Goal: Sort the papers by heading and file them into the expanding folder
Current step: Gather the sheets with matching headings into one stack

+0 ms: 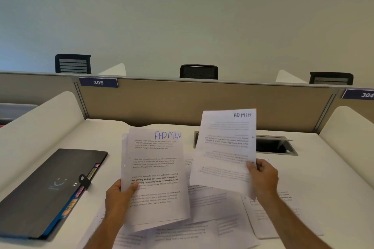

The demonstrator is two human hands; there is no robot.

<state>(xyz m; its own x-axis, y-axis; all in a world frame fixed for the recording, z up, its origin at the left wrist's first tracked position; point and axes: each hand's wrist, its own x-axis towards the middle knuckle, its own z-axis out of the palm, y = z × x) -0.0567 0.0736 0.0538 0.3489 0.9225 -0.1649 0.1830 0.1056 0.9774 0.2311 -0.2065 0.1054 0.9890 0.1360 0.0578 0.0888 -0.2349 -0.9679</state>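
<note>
1. Sorting is under way: our left hand [119, 194] grips a small ADMIN stack [155, 176], and our right hand [263, 176] pinches another ADMIN sheet [224, 147].
2. Unsorted loose papers [212, 218] cover the desk's [157, 123] near edge.
3. Filing seems unstarted: the expanding folder [44, 190] lies closed by the desk's left edge.

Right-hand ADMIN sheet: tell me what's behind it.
Behind the right-hand ADMIN sheet shows the desk's open cable hatch, its left part covered, and loose papers on the desk. What lies in the hatch's hidden part can't be seen.
</note>
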